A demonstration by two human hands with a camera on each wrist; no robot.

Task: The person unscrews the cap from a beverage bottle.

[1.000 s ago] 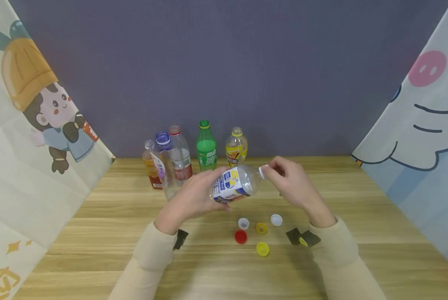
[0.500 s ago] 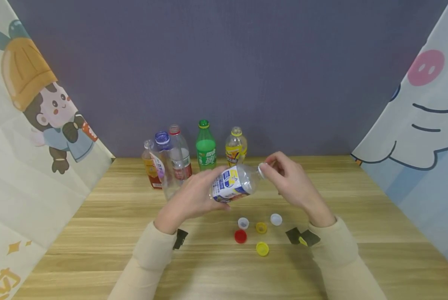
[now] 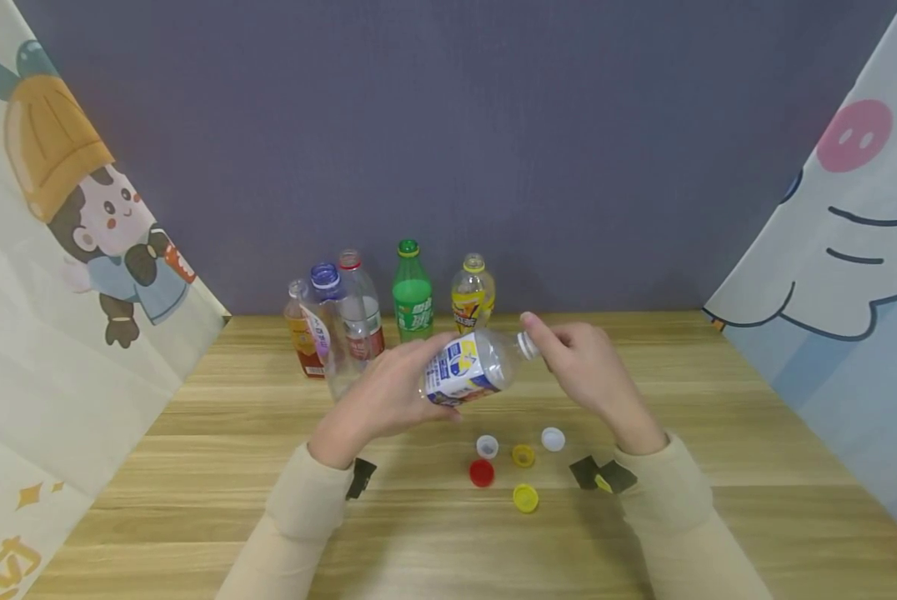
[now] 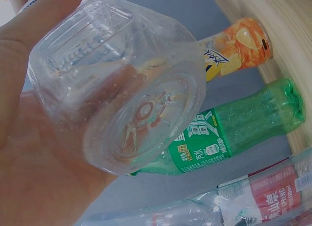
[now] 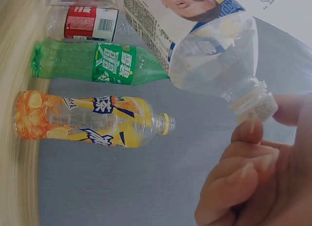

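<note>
My left hand [image 3: 384,393] grips a clear plastic bottle [image 3: 459,369] round its labelled body. The bottle is held tilted above the table, its neck toward the right; in the left wrist view its clear base [image 4: 146,116] faces the camera. At the neck, a white cap [image 5: 257,108] sits over the mouth. My right hand [image 3: 589,367] pinches this cap between thumb and index finger, with the thumb pointing up in the head view. The other right fingers [image 5: 234,179] are curled below the cap in the right wrist view.
Behind stand uncapped bottles: a green one [image 3: 413,296], a yellow-labelled one [image 3: 473,298], a red-labelled one [image 3: 363,325], a blue-necked one [image 3: 332,312] and an orange one [image 3: 303,333]. Nearer lie loose caps: red [image 3: 482,473], yellow [image 3: 526,498], darker yellow [image 3: 523,456], white [image 3: 553,439], [image 3: 488,447].
My right thumb and fingers have turned at the cap, the thumb now pointing up and the knuckles lower. The left hand and the bottle stay nearly in place.
</note>
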